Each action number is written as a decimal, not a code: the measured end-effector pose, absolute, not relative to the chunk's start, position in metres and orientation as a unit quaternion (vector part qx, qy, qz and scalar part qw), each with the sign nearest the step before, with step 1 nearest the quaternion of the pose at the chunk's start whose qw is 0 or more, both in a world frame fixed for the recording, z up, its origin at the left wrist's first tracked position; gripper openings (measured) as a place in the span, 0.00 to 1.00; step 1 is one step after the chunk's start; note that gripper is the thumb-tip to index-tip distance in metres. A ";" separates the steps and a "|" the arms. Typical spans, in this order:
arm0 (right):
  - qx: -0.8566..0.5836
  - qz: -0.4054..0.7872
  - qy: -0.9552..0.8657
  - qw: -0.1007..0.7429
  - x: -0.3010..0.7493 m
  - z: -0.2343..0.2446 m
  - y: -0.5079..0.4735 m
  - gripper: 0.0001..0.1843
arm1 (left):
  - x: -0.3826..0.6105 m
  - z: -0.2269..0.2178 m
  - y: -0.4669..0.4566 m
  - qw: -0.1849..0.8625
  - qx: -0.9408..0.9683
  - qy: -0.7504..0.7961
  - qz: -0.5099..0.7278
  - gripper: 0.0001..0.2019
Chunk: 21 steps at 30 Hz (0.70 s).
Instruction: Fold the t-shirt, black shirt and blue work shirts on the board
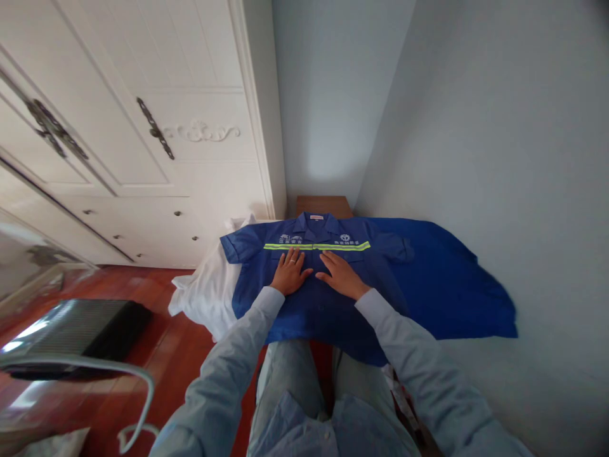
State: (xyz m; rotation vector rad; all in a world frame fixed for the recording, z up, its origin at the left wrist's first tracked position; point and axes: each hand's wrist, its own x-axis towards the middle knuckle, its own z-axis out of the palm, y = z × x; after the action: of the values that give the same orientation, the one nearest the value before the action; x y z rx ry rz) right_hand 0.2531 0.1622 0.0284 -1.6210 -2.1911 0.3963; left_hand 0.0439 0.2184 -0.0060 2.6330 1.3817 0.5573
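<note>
A dark blue short-sleeved work shirt (323, 304) lies spread out, front side up, with its collar pointing away from me. A yellow-green reflective stripe crosses its chest, with white printing above. My left hand (289, 271) rests flat on the shirt just under the stripe, fingers spread, a ring on one finger. Flat on the other side of the button line lies my right hand (343, 275), fingers stretched out. More blue cloth (442, 279) extends to the right of the shirt. White cloth (209, 292) shows from under the left side. Whatever supports the clothes is mostly hidden.
A white wardrobe (204, 171) with dark metal handles stands at the left. Behind the shirt is a brown wooden surface (323, 204), with a grey wall (499, 158) at the right. On the reddish wood floor (166, 355) sit a black, ridged object (80, 330) and a pale curved tube (147, 393).
</note>
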 end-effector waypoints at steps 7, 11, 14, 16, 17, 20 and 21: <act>-0.635 0.039 -0.766 0.098 0.273 -0.016 0.173 0.44 | 0.040 -0.026 0.222 0.003 0.873 0.467 0.142 0.36; -0.635 0.053 -0.766 0.086 0.274 -0.015 0.173 0.45 | 0.040 -0.028 0.224 -0.005 0.876 0.458 0.152 0.36; -0.641 0.053 -0.761 0.087 0.278 -0.010 0.179 0.44 | 0.041 -0.026 0.225 -0.004 0.874 0.465 0.144 0.36; -0.661 0.036 -0.744 0.092 0.283 -0.009 0.183 0.43 | 0.042 -0.023 0.224 -0.001 0.874 0.469 0.126 0.37; -0.673 0.029 -0.734 0.090 0.286 -0.009 0.185 0.42 | 0.043 -0.021 0.223 -0.001 0.874 0.471 0.117 0.38; -0.692 0.029 -0.718 0.066 0.291 -0.010 0.188 0.41 | 0.044 -0.017 0.220 -0.011 0.874 0.475 0.101 0.38; -0.693 0.028 -0.717 0.061 0.292 -0.011 0.188 0.41 | 0.044 -0.016 0.219 -0.016 0.873 0.478 0.099 0.38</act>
State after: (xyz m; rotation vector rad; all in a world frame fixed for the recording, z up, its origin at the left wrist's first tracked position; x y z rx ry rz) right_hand 0.2917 0.1876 -0.0105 -2.0983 -2.1708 0.0852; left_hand 0.0439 0.2189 -0.0156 2.7710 1.5161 0.3142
